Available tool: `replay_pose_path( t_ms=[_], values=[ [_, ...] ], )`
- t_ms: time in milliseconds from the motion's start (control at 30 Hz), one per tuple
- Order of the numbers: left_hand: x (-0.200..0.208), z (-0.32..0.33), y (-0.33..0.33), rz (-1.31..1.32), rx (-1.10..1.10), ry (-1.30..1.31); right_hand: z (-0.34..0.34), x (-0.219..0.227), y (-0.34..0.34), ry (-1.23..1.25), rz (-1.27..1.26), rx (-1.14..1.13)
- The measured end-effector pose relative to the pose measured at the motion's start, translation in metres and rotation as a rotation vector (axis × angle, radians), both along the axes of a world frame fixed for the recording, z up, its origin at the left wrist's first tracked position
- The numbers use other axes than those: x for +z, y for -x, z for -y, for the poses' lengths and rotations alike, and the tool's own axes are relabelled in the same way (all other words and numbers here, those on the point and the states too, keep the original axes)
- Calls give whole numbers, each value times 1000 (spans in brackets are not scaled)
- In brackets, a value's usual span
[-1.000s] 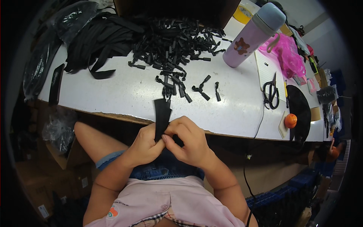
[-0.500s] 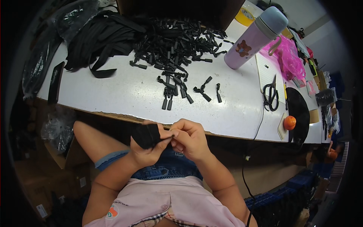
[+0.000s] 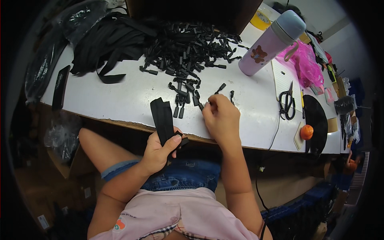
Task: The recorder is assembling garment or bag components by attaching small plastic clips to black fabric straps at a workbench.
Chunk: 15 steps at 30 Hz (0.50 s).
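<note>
While the left hand (image 3: pixel 158 152) sits at the table's front edge, its thumb presses folded black webbing (image 3: pixel 162 116) against the fingers: firm, narrow grip. Layers rise out of the fist toward the far edge; a short dark end juts out right of the thumb. Whether anything is fitted on that end, too small to tell. Judgement on handling: pinch low, keep the layers flush, let the upper ends hang free so they don't twist.

Right hand (image 3: pixel 224 120) extends over the front edge of the white table (image 3: pixel 132 96), fingers curled close and bent down. Tips mostly hidden; cannot tell whether they hold a piece or touch the surface. Just left of them, a loose cluster of slim black pulls (image 3: pixel 181 112); just beyond the knuckles, a single pull (image 3: pixel 222 87) lies slanted. Judgement: spaced-out pieces should lift cleanly between thumb and forefinger; tangled ones may drag neighbours along.

Farther right, near the front edge, an orange fruit (image 3: pixel 307 132); behind it black-handled scissors (image 3: pixel 287 105), blades toward the far edge, well apart from the right hand.

Toward the far edge, mid-table, the main heap of pulls (image 3: pixel 188 46). Left of it, nearer the far left corner, a thick webbing bundle (image 3: pixel 108 40). Right of the heap, a lilac bottle (image 3: pixel 264 52); beyond that, a yellow tape roll (image 3: pixel 260 20).
</note>
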State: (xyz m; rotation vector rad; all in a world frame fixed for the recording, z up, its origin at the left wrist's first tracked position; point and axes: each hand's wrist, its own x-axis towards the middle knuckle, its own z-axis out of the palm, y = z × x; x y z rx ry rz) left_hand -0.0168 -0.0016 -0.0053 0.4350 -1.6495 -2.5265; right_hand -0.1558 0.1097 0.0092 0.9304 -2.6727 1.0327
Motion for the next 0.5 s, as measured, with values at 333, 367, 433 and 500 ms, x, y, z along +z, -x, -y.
replay_pose_path(
  t_ms=[333, 367, 433, 500],
  values=[
    [-3, -9, 2, -145, 172, 344, -22, 2, -51, 649, 604, 413],
    [-3, -8, 3, -157, 160, 359, -22, 1, -50, 650, 605, 415],
    [-1, -8, 2, -163, 164, 360, -23, -1, -49, 627, 579, 442],
    [0, -9, 2, -170, 165, 359, -25, -2, -48, 626, 595, 450]
  ],
)
